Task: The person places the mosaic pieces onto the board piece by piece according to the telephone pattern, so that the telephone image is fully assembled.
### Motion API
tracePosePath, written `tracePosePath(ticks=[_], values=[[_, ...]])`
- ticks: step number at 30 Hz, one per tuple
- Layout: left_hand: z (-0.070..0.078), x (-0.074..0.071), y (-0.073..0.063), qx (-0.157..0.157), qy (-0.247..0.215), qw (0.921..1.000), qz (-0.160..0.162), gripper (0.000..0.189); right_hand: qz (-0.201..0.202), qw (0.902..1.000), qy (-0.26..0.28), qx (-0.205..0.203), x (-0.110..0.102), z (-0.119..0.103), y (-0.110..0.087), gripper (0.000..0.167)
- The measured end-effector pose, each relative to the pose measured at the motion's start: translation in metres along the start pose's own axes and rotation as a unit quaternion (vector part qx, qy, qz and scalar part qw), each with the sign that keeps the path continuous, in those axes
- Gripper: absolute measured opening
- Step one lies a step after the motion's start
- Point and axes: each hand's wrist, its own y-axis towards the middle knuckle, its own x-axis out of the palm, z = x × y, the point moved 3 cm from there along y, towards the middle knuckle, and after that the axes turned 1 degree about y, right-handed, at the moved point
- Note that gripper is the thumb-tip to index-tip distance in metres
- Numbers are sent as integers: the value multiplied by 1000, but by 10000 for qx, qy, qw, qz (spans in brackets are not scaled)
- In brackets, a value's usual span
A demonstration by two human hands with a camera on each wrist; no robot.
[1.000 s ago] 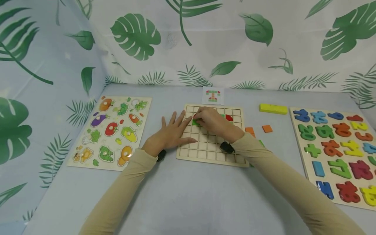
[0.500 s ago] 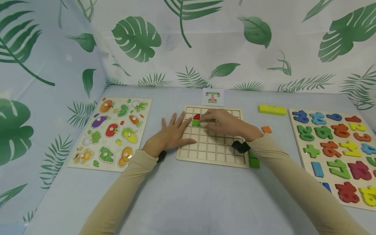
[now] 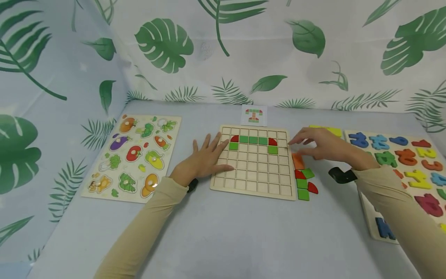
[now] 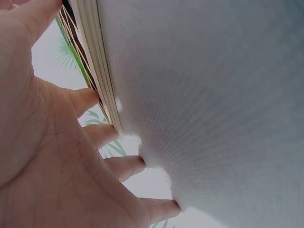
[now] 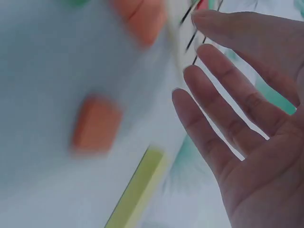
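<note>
My left hand lies spread, fingers straight, over the left edge of a wooden grid board. In the left wrist view its fingertips reach the board's edge and the table. On the board, three green squares sit in a row between two red quarter-round tiles, with a green square below each red one. My right hand hovers just past the board's right edge, fingers relaxed and holding nothing. Beneath it lie orange tiles; a separate orange square shows in the right wrist view.
Beside the board lie loose green squares and red quarter-rounds. A pattern card stands behind it. A vegetable puzzle is at left, a number puzzle at right, and a yellow block at the back right.
My right hand has let go of the red quarter-round tile at the board's upper left and moved right, past the board's edge to the loose tiles. The left hand has stayed still.
</note>
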Motion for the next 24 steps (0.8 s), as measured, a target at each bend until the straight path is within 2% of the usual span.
tracePosePath(ticks=[2, 5, 10, 17, 24], values=[[1, -1, -1, 0, -3, 10000, -11, 94, 70, 9999, -151, 8, -3, 11, -12, 32], [2, -3, -1, -19, 7, 10000, -32, 94, 275, 9985, -420, -222, -6, 24, -26, 35], [1, -2, -2, -55, -3, 10000, -76, 95, 447, 9958, -740, -314, -6, 38, -40, 39], [1, -2, -2, -57, 12, 9999, -88, 95, 271, 9970, -729, 13, -1, 45, -38, 36], [1, -1, -1, -51, 35, 9999, -129, 95, 218, 9978, -609, 147, -1, 47, -36, 31]])
